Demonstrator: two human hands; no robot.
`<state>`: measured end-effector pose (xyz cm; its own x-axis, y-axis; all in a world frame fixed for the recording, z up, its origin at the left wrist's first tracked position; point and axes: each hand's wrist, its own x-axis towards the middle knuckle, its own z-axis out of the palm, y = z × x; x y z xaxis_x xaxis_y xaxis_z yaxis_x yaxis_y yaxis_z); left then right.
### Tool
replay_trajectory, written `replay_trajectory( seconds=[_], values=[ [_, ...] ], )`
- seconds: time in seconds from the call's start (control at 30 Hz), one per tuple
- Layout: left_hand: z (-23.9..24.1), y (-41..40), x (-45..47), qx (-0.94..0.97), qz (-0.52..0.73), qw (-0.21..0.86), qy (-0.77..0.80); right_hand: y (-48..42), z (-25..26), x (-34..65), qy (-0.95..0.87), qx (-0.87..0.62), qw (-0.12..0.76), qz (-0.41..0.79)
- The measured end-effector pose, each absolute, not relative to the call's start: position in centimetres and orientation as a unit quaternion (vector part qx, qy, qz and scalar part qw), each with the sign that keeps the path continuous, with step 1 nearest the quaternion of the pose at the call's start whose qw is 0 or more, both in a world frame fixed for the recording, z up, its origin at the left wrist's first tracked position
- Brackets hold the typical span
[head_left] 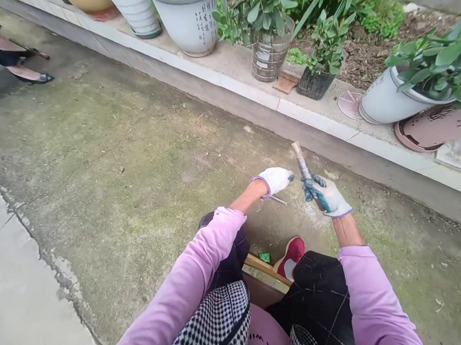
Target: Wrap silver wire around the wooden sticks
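Right of centre in the frame, the gloved right hand (pixel 327 195) grasps a coil-wrapped rod (pixel 302 165), which could slip if that grip slackened; whether the left hand (pixel 275 181) holds anything, I cannot tell.

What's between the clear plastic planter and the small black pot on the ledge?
A flat brown piece, lying on the ledge between the clear plastic planter and the small black pot. Shows in the head view.
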<state>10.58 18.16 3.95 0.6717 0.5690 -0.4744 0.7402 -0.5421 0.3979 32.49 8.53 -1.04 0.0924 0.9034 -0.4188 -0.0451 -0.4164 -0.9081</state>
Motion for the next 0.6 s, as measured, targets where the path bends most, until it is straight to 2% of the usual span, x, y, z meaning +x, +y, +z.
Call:
replay_trajectory(
  seconds=[0.1,0.17,0.27,0.37,0.47,0.53,0.6],
  values=[
    [4.4,17.9,10.8,0.873,-0.143,0.297,0.359,9.3,-1.7,32.7,-0.34,-0.662,0.418,0.521],
    [4.6,17.7,10.9,0.877,-0.141,0.302,0.347,9.7,-2.1,33.3,-0.365,-0.711,0.385,0.461],
    [4.4,17.6,11.1,0.879,-0.128,0.314,0.335,10.0,-2.5,34.6,-0.444,-0.785,0.277,0.332],
    [3.9,17.8,11.1,0.877,-0.106,0.32,0.342,10.1,-2.4,35.6,-0.522,-0.811,0.116,0.238],
    [3.5,18.4,10.7,0.871,-0.075,0.318,0.367,9.7,-1.8,36.1,-0.561,-0.784,-0.023,0.265],
    [3.4,18.9,10.3,0.867,-0.065,0.317,0.379,9.0,-1.3,36.3,-0.563,-0.746,-0.046,0.353],
    [3.4,19.4,10.0,0.862,-0.059,0.322,0.386,7.9,-0.5,36.5,-0.547,-0.706,-0.031,0.449]
  ],
)
